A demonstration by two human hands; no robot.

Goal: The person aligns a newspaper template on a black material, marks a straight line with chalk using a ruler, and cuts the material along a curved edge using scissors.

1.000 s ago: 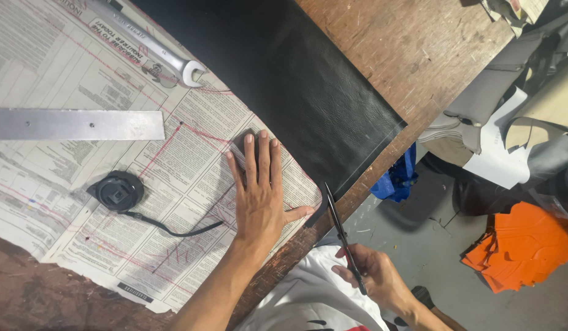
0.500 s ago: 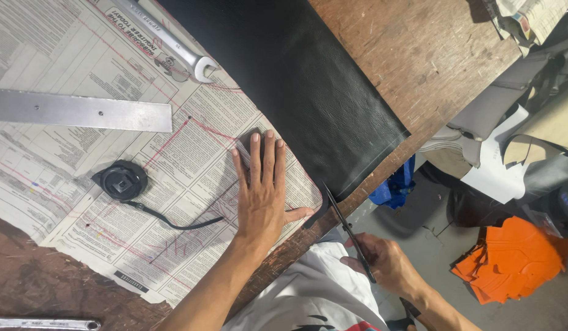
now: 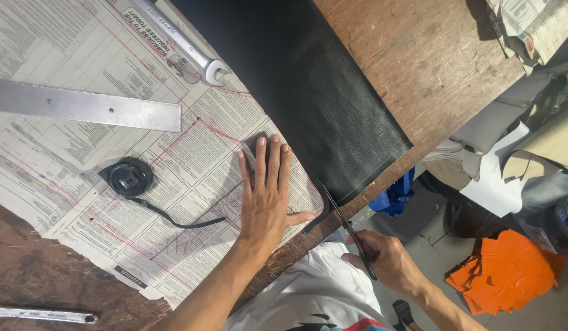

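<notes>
My left hand (image 3: pixel 265 193) lies flat, fingers spread, on a newspaper sheet (image 3: pixel 81 165) marked with red lines, pressing it onto the wooden table (image 3: pixel 419 67). A black leather sheet (image 3: pixel 314 92) lies under the newspaper's far edge and reaches the table's near edge. My right hand (image 3: pixel 388 260) grips black scissors (image 3: pixel 345 224) just off the table edge. Their tips sit at the leather's edge, beside the left thumb.
A metal ruler (image 3: pixel 88 107), a black tape measure (image 3: pixel 129 178) with its strap, and a wrench (image 3: pixel 180 46) lie on the newspaper. Another wrench (image 3: pixel 42 315) rests on the bare table at lower left. Orange (image 3: pixel 498 276), blue (image 3: pixel 394 196) and grey scraps litter the floor.
The right hand has brought the scissors up so their tips meet the leather's edge. The left hand has stayed flat on the newspaper.
</notes>
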